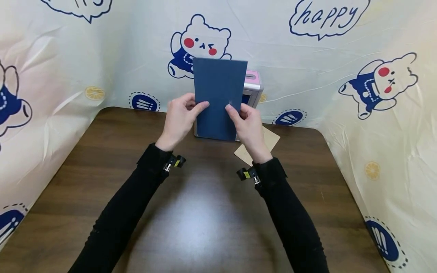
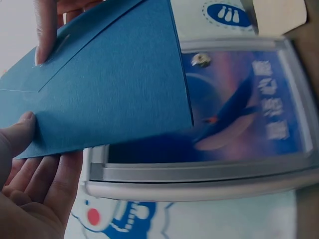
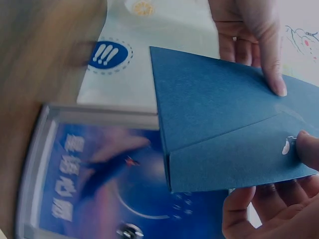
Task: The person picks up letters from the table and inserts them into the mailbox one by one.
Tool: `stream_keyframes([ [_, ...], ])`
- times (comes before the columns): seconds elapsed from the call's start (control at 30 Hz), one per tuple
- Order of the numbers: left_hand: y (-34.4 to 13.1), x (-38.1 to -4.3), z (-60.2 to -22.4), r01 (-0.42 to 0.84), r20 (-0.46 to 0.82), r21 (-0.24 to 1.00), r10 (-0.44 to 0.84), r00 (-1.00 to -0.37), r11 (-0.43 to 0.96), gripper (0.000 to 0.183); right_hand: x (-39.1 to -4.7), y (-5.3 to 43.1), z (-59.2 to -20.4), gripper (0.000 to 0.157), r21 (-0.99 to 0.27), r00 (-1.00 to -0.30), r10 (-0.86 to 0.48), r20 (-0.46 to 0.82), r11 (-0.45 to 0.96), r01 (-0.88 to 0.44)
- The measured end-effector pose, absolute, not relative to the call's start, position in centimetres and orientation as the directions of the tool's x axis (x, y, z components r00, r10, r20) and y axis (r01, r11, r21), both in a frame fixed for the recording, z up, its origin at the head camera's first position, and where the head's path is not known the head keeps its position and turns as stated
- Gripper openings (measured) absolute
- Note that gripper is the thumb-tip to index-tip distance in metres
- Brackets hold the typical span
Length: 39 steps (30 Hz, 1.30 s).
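Left hand (image 1: 179, 118) and right hand (image 1: 250, 128) are pinching an envelope (image 1: 220, 85) at nine and three o'clock, seemingly aligning it, next needing steadiness

Envelope (image 1: 220, 81) between the hands (image 1: 179, 118) (image 1: 250, 127), before the box (image 1: 254, 86) on the table (image 1: 194, 212), paper (image 1: 271, 139) at the box's front right

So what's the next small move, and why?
Probably lift the blue envelope toward the slot on top of the box: the left hand and right hand both hold it in front of the box, not yet in that slot.
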<state>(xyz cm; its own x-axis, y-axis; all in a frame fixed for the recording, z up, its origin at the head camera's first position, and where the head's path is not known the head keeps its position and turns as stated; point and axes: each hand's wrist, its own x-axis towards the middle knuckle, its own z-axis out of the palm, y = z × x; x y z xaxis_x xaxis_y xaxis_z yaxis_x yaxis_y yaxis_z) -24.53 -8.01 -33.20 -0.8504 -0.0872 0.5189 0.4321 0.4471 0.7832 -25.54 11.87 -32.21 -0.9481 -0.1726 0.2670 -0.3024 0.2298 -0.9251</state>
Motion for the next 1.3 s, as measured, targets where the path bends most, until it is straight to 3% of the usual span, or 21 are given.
stream_keyframes([
  [0.33,-8.0,-27.1,-27.1,0.455,0.513,0.739,0.023,-0.858,0.497,0.028,-28.8,12.9,-27.3,0.033,-0.909,-0.916,-0.193,0.352,0.165,-0.383],
  [0.63,-8.2,-28.9,-22.9,0.454,0.517,0.728,0.025,-0.856,0.514,0.03,-31.3,12.8,-23.9,0.028,-0.875,-0.869,-0.214,0.446,0.102,-0.474],
  [0.9,-8.2,-31.6,-20.9,0.467,0.538,0.724,0.008,-0.843,0.507,0.026,-33.2,12.3,-21.1,0.026,-0.87,-0.869,-0.196,0.455,0.109,-0.481],
  [1.3,-7.7,-34.8,-19.5,0.405,0.471,0.796,-0.04,-0.881,0.451,0.028,-34.2,11.9,-19.0,0.02,-0.873,-0.882,-0.153,0.446,0.143,-0.466],
])
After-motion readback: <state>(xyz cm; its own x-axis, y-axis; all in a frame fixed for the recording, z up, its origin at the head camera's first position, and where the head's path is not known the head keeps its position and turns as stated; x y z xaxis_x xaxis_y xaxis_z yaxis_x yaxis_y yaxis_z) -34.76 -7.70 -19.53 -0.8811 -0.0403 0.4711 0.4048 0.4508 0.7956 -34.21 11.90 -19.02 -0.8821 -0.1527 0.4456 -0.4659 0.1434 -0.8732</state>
